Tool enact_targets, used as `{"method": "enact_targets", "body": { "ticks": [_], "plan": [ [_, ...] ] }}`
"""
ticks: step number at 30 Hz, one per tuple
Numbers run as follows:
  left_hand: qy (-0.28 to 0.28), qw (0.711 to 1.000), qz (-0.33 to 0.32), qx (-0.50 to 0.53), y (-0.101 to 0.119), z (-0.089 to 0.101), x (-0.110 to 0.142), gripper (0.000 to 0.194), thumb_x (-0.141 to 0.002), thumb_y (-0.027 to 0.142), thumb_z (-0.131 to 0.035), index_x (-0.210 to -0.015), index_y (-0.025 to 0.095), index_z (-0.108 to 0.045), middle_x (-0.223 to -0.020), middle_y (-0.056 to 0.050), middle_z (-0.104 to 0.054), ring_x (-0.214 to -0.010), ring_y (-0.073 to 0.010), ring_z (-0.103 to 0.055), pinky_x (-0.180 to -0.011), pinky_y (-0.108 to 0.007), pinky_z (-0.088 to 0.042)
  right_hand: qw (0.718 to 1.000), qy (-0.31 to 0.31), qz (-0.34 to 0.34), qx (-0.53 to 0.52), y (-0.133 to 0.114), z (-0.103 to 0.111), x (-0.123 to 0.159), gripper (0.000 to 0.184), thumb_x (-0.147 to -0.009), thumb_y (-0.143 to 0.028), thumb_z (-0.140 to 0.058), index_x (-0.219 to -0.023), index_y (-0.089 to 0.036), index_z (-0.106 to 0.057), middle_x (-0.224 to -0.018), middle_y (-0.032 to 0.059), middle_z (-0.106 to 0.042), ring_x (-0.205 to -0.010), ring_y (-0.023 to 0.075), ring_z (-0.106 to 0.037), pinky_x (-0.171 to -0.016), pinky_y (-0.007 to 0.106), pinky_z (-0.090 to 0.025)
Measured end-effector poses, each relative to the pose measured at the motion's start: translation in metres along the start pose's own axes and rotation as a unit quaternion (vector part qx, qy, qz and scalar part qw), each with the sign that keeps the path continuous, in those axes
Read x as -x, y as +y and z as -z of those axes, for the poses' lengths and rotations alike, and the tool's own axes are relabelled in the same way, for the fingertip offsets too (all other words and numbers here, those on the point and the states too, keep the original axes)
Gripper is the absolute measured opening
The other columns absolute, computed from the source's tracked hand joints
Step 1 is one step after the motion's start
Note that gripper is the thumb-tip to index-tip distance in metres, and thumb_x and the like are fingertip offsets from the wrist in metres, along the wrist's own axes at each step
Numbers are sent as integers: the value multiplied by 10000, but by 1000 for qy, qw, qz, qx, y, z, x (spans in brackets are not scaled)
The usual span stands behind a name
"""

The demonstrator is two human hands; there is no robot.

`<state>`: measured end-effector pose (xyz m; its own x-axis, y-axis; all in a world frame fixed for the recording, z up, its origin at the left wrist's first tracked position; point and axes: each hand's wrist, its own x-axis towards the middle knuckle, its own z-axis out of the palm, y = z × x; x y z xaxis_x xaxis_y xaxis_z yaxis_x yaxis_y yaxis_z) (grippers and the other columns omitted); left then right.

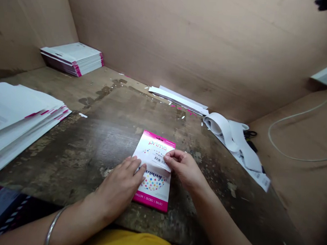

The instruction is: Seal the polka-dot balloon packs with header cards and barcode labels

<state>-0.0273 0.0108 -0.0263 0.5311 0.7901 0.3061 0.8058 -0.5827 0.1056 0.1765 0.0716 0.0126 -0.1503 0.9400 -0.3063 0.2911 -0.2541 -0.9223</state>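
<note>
A pink and white balloon packet (155,184) lies flat on the worktable in front of me, with "prima" at the top and a printed dotted balloon lower down. Across its upper half is a white barcode label (156,160), its lower edge looking slightly raised. My right hand (187,170) pinches the label's right end between thumb and forefinger. On the left side of the packet rests my left hand (119,186), fingers laid out over the edge and partly covering the print. How much of the label is stuck down cannot be made out.
A neat packet stack (87,58) sits in the far left corner, and a looser packet pile (18,111) nearer left. White strips (178,99) lie along the back panel. A curled label roll (220,131) is at right, beside black-handled scissors (250,133). A white cable (272,133) loops on the right wall.
</note>
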Motion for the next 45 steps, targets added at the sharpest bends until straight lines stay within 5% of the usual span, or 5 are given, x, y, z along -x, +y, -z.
{"method": "enact_targets", "body": {
  "ticks": [9, 19, 28, 39, 45],
  "plan": [
    [-8, 1000, -9, 12, -1, 0, 0, 318, -879, 102, -409, -1150, 85, -575, -1180, -203, -574, -1138, -321, -528, -937, -479, -457, 992, 23, 9, 126, 6, -18, -1, 192, -728, -356, -578, -681, -171, -556, -568, -22, -537, -482, 107, -458, -444, 217, -346],
    [-4, 1000, -10, -1, -1, 2, -2, 309, -866, 100, -439, -1136, 81, -589, -1209, -222, -561, -1108, -322, -555, -899, -456, -487, 949, 61, 27, 309, 0, -25, -3, 97, -729, -267, -600, -673, -191, -625, -640, -3, -628, -586, 133, -538, -535, 230, -349],
    [-25, 996, -81, -36, -5, -1, -3, 396, -869, 92, -420, -1252, 106, -522, -1368, -133, -473, -1132, -313, -538, -931, -448, -458, 913, 64, 37, 401, -3, -29, -5, 94, -746, -287, -617, -691, -212, -606, -693, 6, -658, -637, 148, -570, -554, 229, -351],
    [-59, 997, -52, -9, -6, 4, -7, 425, -854, 125, -449, -1273, 126, -519, -1324, -106, -528, -1122, -318, -535, -922, -470, -438, 826, 134, 14, 548, -6, -11, 18, 322, -789, -487, -580, -902, -201, -484, -762, 72, -630, -636, 240, -587, -518, 284, -266],
    [-51, 997, -43, 45, -6, 4, -4, 371, -889, 143, -417, -1239, 136, -540, -1301, -125, -544, -1139, -268, -532, -944, -426, -444, 866, 179, 70, 462, 15, -13, 30, 213, -823, -430, -524, -869, -234, -453, -888, 28, -577, -739, 195, -571, -629, 288, -396]
  ]
}}
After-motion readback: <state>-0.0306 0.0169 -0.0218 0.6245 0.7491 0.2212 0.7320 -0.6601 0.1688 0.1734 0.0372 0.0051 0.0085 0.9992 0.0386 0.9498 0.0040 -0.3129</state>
